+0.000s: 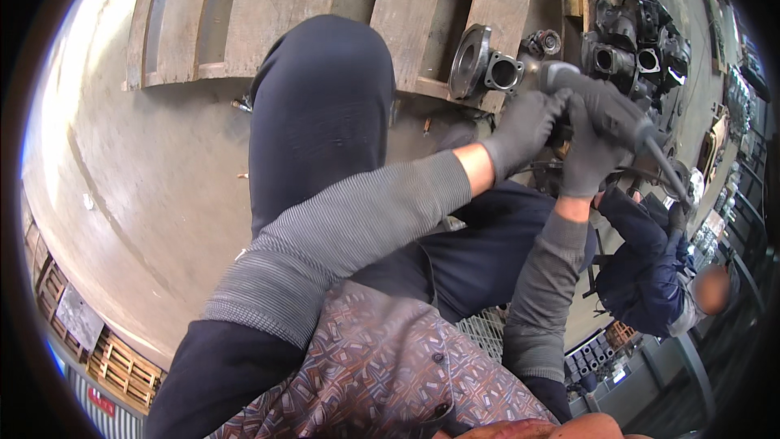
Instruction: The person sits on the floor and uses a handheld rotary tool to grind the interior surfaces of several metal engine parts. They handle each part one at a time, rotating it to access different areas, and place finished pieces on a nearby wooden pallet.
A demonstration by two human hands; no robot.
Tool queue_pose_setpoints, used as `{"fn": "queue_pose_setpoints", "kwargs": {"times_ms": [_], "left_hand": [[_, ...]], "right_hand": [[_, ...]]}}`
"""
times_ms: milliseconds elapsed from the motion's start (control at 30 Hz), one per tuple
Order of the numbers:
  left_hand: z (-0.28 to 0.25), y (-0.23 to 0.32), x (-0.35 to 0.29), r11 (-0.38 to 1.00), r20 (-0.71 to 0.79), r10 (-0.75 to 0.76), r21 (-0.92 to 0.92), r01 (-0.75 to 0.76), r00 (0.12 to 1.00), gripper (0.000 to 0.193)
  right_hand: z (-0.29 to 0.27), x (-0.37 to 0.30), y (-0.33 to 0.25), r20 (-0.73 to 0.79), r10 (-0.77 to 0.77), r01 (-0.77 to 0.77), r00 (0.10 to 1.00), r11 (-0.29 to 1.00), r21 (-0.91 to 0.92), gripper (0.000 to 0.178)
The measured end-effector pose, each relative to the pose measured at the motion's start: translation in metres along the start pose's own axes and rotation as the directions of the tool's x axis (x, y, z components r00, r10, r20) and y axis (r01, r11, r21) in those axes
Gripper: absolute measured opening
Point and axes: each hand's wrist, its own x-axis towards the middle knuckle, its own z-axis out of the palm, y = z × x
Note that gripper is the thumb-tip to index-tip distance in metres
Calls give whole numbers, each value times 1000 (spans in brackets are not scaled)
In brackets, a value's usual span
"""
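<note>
A dark grey power grinder, smeared by motion, lies across both my hands, with a thick cord or hose trailing from its rear end. My left hand, in a grey glove, is closed near the grinder's front end. My right hand, gloved too, is wrapped round the underside of its body. The tool's front end is close to a metal casting with a round flange and a square flange around a bore. I cannot tell whether tool and casting touch. My fingertips are partly hidden.
The casting rests at the edge of a wooden pallet. Several dark metal castings are heaped at the upper right. Another person in dark blue works at the right. Small bits lie on the concrete floor; more pallets stand lower left.
</note>
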Motion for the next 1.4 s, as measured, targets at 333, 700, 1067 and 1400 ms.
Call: {"fn": "queue_pose_setpoints", "kwargs": {"times_ms": [333,700,1067,1400], "left_hand": [[-34,56,3,722,50,-522,557,409,852,47],[-218,-4,71,196,-455,-138,858,475,880,62],[-170,-8,54,463,-256,10,858,223,967,44],[-104,-32,55,329,-34,-144,941,81,989,64]], "right_hand": [[1,-10,-15,44,20,-27,999,989,146,57],[-12,3,-27,-29,9,-6,1000,994,112,53],[-37,3,-9,-119,-22,25,993,999,24,51],[-36,2,-9,-98,62,-51,993,993,103,55]]}}
